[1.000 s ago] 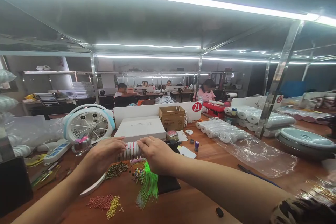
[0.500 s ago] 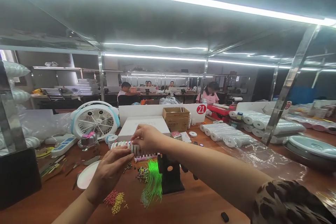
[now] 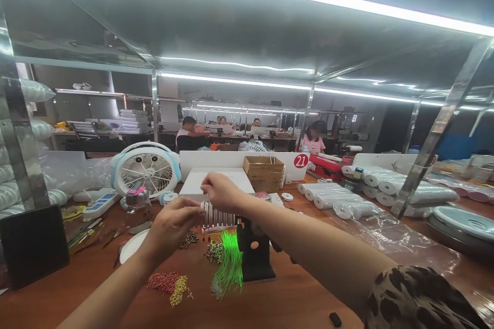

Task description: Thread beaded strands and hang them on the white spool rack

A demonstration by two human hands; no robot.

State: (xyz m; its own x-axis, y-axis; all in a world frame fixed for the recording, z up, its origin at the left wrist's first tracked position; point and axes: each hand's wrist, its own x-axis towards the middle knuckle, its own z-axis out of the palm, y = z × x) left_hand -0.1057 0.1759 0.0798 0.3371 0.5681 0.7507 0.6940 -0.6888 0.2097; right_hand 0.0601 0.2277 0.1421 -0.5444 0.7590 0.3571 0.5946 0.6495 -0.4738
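Observation:
A row of thin white discs (image 3: 219, 214) stands on edge in a holder in front of me. My left hand (image 3: 170, 229) is at the row's left end, thumb and fingers pressed together; what they pinch, if anything, is hidden. Just above the row my right hand (image 3: 223, 191) has its fingers curled closed, and I cannot make out anything in them. Below the discs hang bright green strands (image 3: 230, 259), next to a black stand (image 3: 257, 254). Small multicoloured beads (image 3: 214, 251) lie beside the strands. Nearer me are piles of red pieces (image 3: 162, 281) and gold pieces (image 3: 178, 290).
A fan (image 3: 146, 170), a power strip (image 3: 101, 203) and a white plate (image 3: 135, 245) are on the left. Behind my hands stand a white box (image 3: 193, 181) and a cardboard box (image 3: 263, 172). Plastic-wrapped rolls (image 3: 332, 196) lie right. Several people sit farther back.
My right hand has lifted off the row of discs. My left hand has shifted slightly right and up, its fingers drawn together. The whole view has swung a little left.

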